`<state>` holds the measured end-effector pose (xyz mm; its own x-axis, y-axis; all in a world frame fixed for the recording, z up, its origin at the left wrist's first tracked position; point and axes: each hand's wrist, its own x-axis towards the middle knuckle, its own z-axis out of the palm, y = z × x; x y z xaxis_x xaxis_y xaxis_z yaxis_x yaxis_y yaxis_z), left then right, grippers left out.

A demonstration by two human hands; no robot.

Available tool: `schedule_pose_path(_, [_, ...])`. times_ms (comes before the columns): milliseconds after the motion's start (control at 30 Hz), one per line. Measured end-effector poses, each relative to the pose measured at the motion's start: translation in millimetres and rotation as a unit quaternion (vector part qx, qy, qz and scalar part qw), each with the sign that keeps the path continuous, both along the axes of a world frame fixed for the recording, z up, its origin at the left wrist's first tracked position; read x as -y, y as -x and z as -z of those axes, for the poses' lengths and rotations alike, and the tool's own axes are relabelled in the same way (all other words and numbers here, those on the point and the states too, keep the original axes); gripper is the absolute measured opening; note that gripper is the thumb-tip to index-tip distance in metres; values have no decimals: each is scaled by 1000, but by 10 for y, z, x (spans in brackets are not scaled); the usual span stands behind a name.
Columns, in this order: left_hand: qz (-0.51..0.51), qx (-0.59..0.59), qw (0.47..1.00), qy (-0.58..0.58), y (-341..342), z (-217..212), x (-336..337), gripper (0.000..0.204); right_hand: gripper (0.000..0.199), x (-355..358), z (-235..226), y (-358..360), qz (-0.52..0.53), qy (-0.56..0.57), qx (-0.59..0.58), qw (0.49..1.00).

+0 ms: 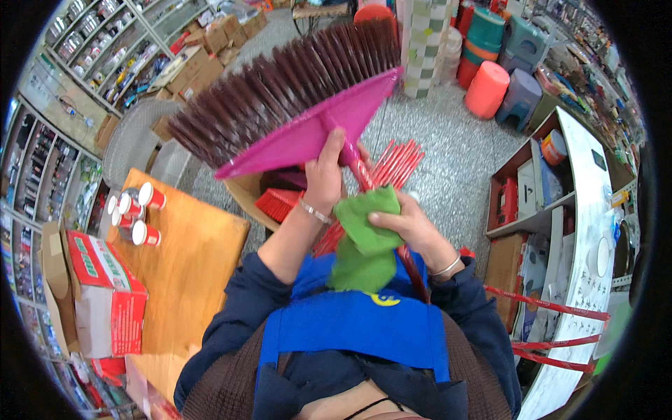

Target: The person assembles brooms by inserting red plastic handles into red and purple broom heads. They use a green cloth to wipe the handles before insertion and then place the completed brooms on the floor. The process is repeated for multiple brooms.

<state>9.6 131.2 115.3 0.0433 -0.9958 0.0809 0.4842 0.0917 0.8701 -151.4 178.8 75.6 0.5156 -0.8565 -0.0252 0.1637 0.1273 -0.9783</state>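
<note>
Head view: the left hand (pixel 323 178) is clenched around the neck of a magenta broom (pixel 294 115), just below its triangular head, which holds the head raised at chest height with the dark brown bristles fanned up and to the left. This grip appears to steady the broom so the handle is exposed below. The right hand (pixel 409 224) grasps a green cloth (pixel 364 241), pressing it against the red handle (pixel 413 269), which runs down past the blue apron (pixel 350 329). A bundle of red broom handles (pixel 395 161) lies in a cardboard box (pixel 245 192) on the floor behind. On the wooden tabletop (pixel 189 266) at left stand red-and-white cans (pixel 133 210) and a red carton (pixel 105 294), well apart from both hands.
</note>
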Motion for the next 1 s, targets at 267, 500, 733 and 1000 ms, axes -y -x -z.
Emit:
schedule_pose_path(267, [-49,106,993,12,-10,283,64,36,68,-119,262,-266,247,347,-417,803])
schedule_pose_path(500, [102,36,993,37,-160,162,-34,53,50,43,130,10,-104,-16,40,994])
schedule_pose_path(733, [31,32,999,25,-129,71,-21,50,53,34,66,-46,-50,-92,76,992])
schedule_pose_path(1000, [-114,82,990,-10,-34,255,59,36,65,-213,404,-342,282,395,-383,786])
